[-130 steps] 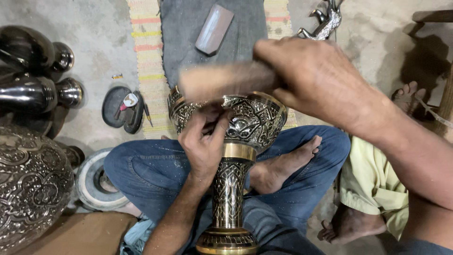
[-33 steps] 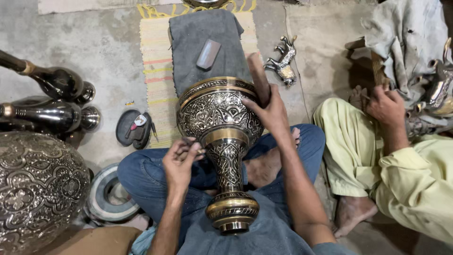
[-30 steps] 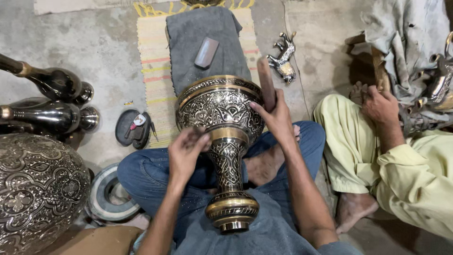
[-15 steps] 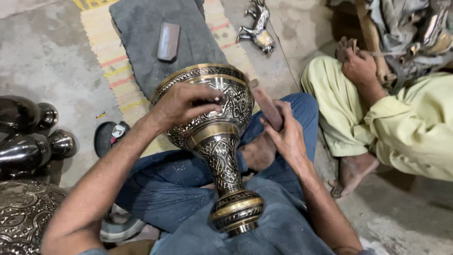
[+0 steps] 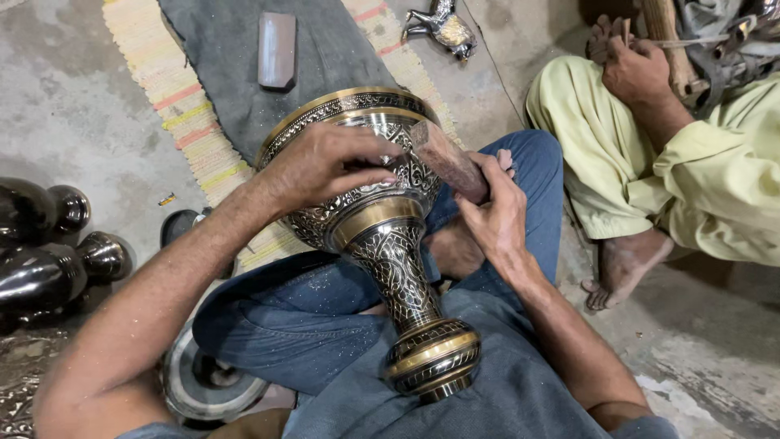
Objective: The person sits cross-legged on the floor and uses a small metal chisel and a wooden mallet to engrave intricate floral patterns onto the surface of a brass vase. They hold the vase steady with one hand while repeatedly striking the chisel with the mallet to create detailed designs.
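A large engraved metal vase (image 5: 370, 211) lies tilted across the person's lap, its gold-banded foot toward the camera and its wide bowl pointing away over the grey cloth (image 5: 244, 73) on the floor. The left hand (image 5: 321, 167) is spread over the upper side of the bowl, fingers curled and pressing on the engraved surface. The right hand (image 5: 491, 215) is clenched around a short wooden block (image 5: 447, 158), whose far end touches the bowl just below the rim.

A flat dark stone (image 5: 277, 49) rests on the cloth, which lies over a striped mat (image 5: 175, 89). A small metal animal figure (image 5: 443, 24) sits on the concrete floor beyond the mat's right edge. Dark polished vases (image 5: 49, 252) lie at the left. At the right sits another person in pale yellow clothes (image 5: 707, 171), one hand (image 5: 638, 69) on a wooden post.
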